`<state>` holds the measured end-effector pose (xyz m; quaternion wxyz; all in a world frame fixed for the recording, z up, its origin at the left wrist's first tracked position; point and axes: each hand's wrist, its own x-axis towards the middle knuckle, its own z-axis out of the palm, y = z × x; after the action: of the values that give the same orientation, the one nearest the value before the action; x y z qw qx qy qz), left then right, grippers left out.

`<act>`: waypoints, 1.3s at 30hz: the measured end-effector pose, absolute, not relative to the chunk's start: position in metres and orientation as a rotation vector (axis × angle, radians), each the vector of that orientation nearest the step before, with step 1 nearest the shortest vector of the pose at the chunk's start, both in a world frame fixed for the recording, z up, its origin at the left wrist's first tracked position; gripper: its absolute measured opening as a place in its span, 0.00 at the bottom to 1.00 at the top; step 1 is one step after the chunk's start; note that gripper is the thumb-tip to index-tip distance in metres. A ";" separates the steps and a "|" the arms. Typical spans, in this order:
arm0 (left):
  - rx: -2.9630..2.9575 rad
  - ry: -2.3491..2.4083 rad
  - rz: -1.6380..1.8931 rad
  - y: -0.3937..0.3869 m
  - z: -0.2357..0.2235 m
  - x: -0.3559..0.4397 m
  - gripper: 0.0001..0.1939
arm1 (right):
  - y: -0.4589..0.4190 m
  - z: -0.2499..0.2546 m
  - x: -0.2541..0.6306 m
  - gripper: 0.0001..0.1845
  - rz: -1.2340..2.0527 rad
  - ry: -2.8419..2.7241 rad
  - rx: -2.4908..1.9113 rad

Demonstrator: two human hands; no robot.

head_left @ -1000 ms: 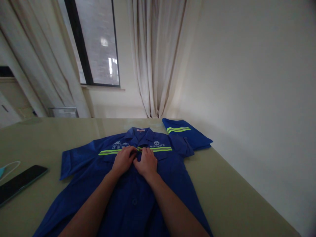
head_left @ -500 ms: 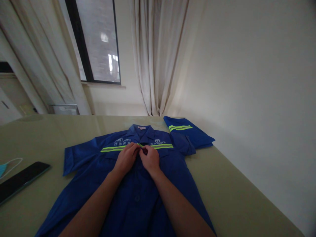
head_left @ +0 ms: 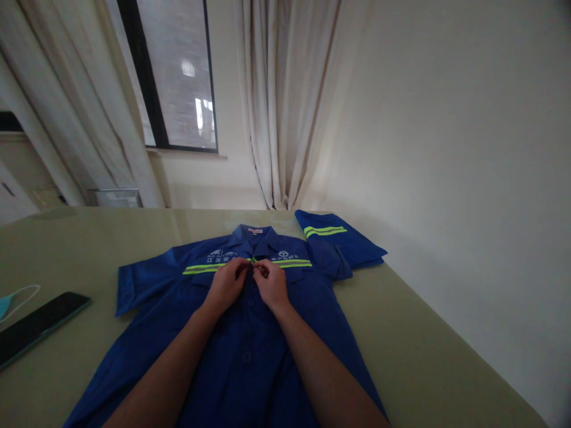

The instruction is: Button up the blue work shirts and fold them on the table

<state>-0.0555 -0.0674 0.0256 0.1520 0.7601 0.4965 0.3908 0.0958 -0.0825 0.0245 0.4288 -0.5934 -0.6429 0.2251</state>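
A blue short-sleeved work shirt (head_left: 154,330) lies face up with its collar at the far end. Yellow-green reflective tape and white printing cross its chest. My left hand (head_left: 228,282) pinches the front placket at the height of the tape. Close beside it, my right hand (head_left: 271,284) pinches the same placket, fingertips almost meeting the left ones. A button at that spot, if there is one, is hidden by the fingers. Lower down the placket, a dark button (head_left: 247,356) shows between my forearms.
A folded blue garment (head_left: 361,246) with reflective tape lies at the back right, touching the shirt's sleeve. On the left are a black phone (head_left: 42,327) and part of a face mask (head_left: 5,306). The greenish tabletop (head_left: 423,351) meets a wall (head_left: 468,178) on the right.
Both hands stay at the same place on the placket. Their fingers have shifted slightly, and the fingertips show a little more apart than before. The shirt lies as it was.
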 end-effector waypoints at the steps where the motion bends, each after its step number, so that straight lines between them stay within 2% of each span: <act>1: 2.142 1.397 1.132 -0.068 0.026 -0.055 0.12 | -0.082 0.024 0.096 0.10 0.569 -1.607 -1.492; 15: 1.869 1.292 1.203 -0.060 0.020 -0.058 0.09 | -0.082 0.024 0.094 0.06 0.614 -1.586 -1.532; 25: 1.819 1.350 1.254 -0.063 0.023 -0.057 0.14 | -0.084 0.026 0.093 0.05 0.621 -1.601 -1.535; 39: 1.820 1.405 1.224 -0.059 0.022 -0.061 0.12 | -0.085 0.027 0.091 0.04 0.586 -1.609 -1.555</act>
<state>-0.0606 -0.0591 0.0218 0.2652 0.6737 0.5200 0.4533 0.0906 -0.0846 0.0270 0.4027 -0.6154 -0.6366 0.2320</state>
